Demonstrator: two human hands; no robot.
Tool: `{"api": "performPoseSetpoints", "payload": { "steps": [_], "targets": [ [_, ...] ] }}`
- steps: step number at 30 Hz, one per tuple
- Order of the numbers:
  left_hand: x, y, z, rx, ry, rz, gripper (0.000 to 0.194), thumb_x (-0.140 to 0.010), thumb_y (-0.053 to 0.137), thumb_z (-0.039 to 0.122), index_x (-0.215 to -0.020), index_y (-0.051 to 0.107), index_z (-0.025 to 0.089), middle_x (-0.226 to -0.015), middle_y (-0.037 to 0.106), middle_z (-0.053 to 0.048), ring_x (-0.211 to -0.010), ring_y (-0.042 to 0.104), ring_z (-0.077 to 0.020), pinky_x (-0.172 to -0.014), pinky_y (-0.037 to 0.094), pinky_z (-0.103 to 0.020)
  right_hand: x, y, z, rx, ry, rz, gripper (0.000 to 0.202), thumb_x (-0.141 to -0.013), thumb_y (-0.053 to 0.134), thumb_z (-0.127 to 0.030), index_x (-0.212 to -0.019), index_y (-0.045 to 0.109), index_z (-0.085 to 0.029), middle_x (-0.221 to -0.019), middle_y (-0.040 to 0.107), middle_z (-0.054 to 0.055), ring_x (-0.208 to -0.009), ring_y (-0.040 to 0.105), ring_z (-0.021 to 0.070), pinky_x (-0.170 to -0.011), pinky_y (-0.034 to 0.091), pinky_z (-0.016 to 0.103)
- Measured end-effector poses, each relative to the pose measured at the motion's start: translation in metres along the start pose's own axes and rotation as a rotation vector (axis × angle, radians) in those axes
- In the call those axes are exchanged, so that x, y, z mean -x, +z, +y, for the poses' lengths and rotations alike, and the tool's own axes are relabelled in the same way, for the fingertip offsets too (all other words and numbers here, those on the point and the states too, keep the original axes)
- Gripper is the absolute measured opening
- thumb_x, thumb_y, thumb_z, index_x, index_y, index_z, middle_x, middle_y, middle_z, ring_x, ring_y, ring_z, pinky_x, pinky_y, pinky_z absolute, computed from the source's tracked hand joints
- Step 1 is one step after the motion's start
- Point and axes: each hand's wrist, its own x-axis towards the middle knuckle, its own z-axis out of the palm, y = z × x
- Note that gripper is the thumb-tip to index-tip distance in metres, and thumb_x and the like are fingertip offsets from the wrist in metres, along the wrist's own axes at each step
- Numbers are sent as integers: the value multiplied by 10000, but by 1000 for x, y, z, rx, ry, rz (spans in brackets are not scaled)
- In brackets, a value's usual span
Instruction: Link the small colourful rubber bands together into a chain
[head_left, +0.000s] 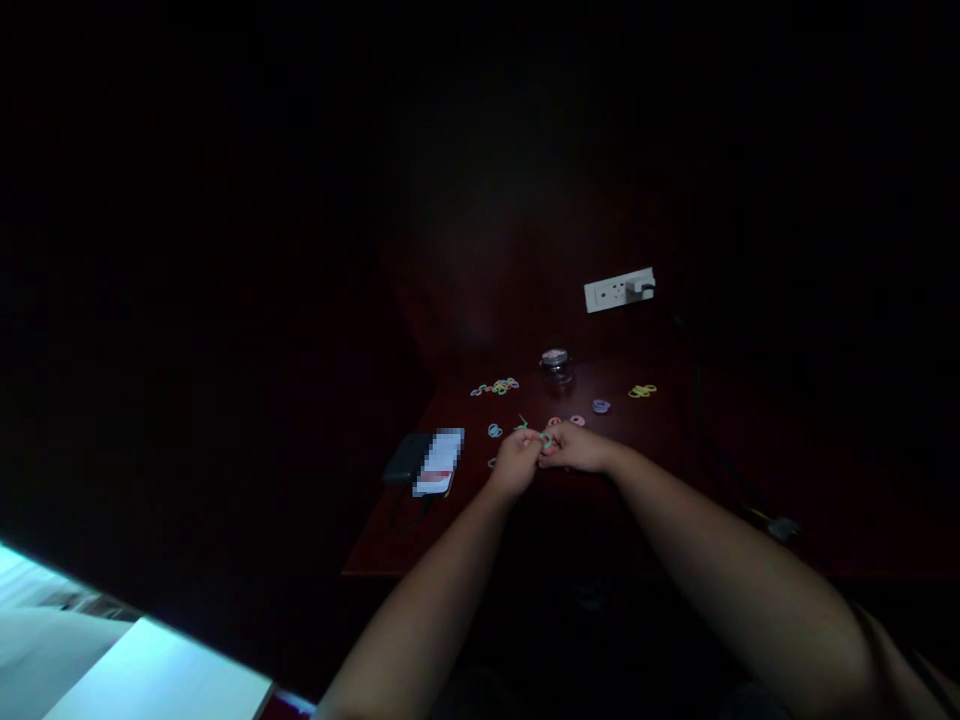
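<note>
My left hand (516, 462) and my right hand (576, 447) meet over the table, their fingers closed in a pinch. Between the fingertips they hold a small green hair tie (546, 440). Just beyond my left hand lie more green hair ties (521, 425) and a few blue ones (495, 431). Orange hair ties (554, 422) and pink ones (577, 421) sit right behind my right hand. Farther right are purple hair ties (601, 406) and yellow ones (642, 391). A pile of mixed-colour hair ties (504, 385) lies at the back left. My hands partly hide the nearest bands.
A clear lidded jar (556, 368) stands at the back of the dark red table (450, 540). Left of my hands lie a lit phone (439, 462) and a black box-shaped object (406, 458). A socket strip (619, 290) with a plug is on the wall; a cable runs down the right.
</note>
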Motion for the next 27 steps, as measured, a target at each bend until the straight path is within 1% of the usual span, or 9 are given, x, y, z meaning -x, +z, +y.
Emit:
{"api": "performPoseSetpoints", "payload": {
  "steps": [2,4,7,11,14,16,21,24,27],
  "targets": [
    [12,7,-4,54,-3,105,102,-719,481,208,-754,531,126,-621,582,-8,-513,507,-68,-513,397,-177,6,4,3,-74,-36,82,157,-624,589,-219,-712,479,-149,-534,443,-79,-431,393,42,-410,284,159],
    [20,11,-5,75,12,171,118,-712,498,208,-780,541,122,-626,587,-6,-508,504,-64,-505,388,-171,15,9,5,-140,-81,142,226,-602,588,-169,-802,487,-147,-588,471,-68,-480,422,42,-441,308,150],
    [29,17,-6,68,66,144,118,-703,517,192,-782,552,112,-632,602,-14,-531,528,-71,-523,399,-174,33,13,0,-200,-88,186,330,-614,581,-169,-936,515,-140,-619,502,-52,-509,454,52,-474,351,157],
    [40,24,-9,-35,171,131,122,-690,560,193,-778,565,110,-672,631,-36,-604,575,-99,-569,428,-192,55,17,-12,-210,-68,241,349,-666,562,-254,-989,565,-121,-651,559,-16,-497,478,64,-499,410,194],
    [45,25,-9,-122,182,124,106,-690,563,188,-760,575,110,-662,636,-44,-608,586,-107,-579,435,-199,63,22,-18,-170,-38,343,333,-688,549,-305,-950,600,-106,-676,597,11,-490,485,67,-492,417,200],
    [47,24,-9,-153,192,96,99,-693,561,185,-757,577,111,-662,639,-46,-608,591,-108,-585,439,-202,64,25,-19,-120,-10,391,309,-707,530,-327,-894,614,-96,-644,600,13,-458,475,61,-466,398,192],
    [47,23,-9,-262,209,103,97,-691,570,186,-757,583,116,-670,634,-43,-605,583,-106,-589,437,-205,64,26,-20,-79,21,475,237,-673,578,-334,-727,579,-103,-562,580,-2,-441,478,65,-438,367,181],
    [46,24,-10,-256,230,93,119,-706,569,218,-762,581,114,-686,631,-49,-612,579,-104,-593,439,-207,65,24,-20,-91,35,516,223,-653,598,-337,-664,539,-122,-510,556,-18,-428,469,67,-432,358,180],
    [46,25,-12,-195,254,43,132,-704,578,219,-782,570,113,-692,622,-48,-609,574,-97,-583,437,-198,64,23,-17,-113,25,530,238,-641,609,-350,-659,524,-129,-476,529,-30,-411,453,65,-416,341,177]
  ]
}}
